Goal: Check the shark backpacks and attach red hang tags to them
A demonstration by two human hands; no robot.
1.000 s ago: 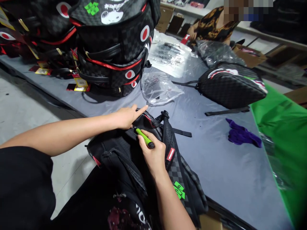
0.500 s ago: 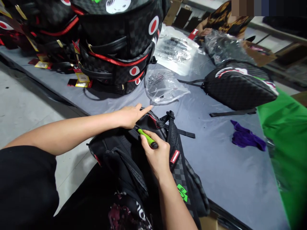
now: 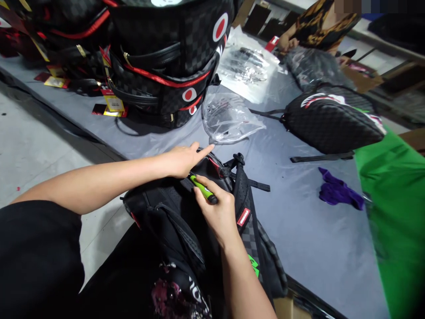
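A black backpack [image 3: 179, 199] with a checkered side lies across my lap against the table edge, its straps and padded back upward. My left hand [image 3: 186, 160] grips its top near the red-trimmed handle, with the index finger stretched out along it; the other fingertips are partly hidden. My right hand [image 3: 217, 210] holds a slim green tool [image 3: 203, 189] with a black end. Its thin tip meets the backpack beside my left hand, and the exact contact spot is hidden. A red label [image 3: 243, 217] sits on the shoulder strap.
Stacked checkered backpacks [image 3: 159, 66] with yellow tags stand at the left. Beyond my hands lies a clear plastic bag [image 3: 232, 117]. Another backpack [image 3: 332, 119], a purple cloth [image 3: 340, 190] and green fabric [image 3: 385, 199] are at the right. A person [image 3: 318, 22] works across the grey-covered table [image 3: 299, 239].
The view has shifted slightly. Both hands keep nearly the same place on the backpack, and the green tool stays in my right hand. Across the table, the person's hand has moved slightly.
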